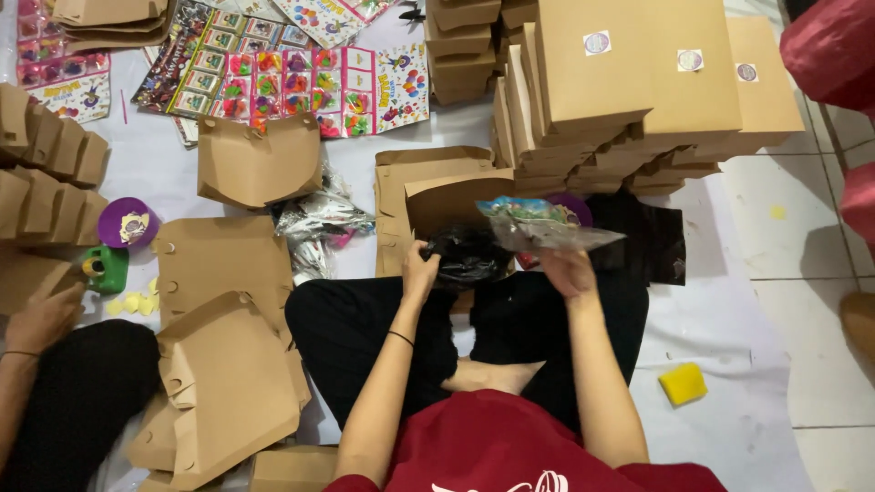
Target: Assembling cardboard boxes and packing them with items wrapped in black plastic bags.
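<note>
The person sits cross-legged on the floor [784, 301], which is tiled and partly covered by a white sheet, with an open brown cardboard box [437, 205] just beyond the knees. Take that box as the landmark.

The left hand [421, 266] is at the box's near edge, fingers curled shut on a crumpled black plastic bag [469, 255] that lies between the box and the person's lap. The right hand [565, 269] is just right of the black bag, its fingers closed on the lower edge of a clear plastic packet [538, 223] with colourful contents, held tilted above the box's right side.

Directly right of the box and behind it rises a tall stack of folded brown boxes [629, 82], the top ones bearing small round stickers. A flat black bag [652, 237] lies on the sheet at the foot of that stack.

Left of the box lies a heap of shiny silver wrappers [319, 219], and farther left flat cardboard box blanks [223, 264] are spread out. Beyond the box, at the far left, lie sheets of colourful toy cards [292, 87]. A purple round lid [128, 223] and a green tape dispenser [105, 269] sit well left of the box, near another person's hand [41, 319]. A yellow sponge [683, 384] lies on the sheet, near and to the right of the box.
</note>
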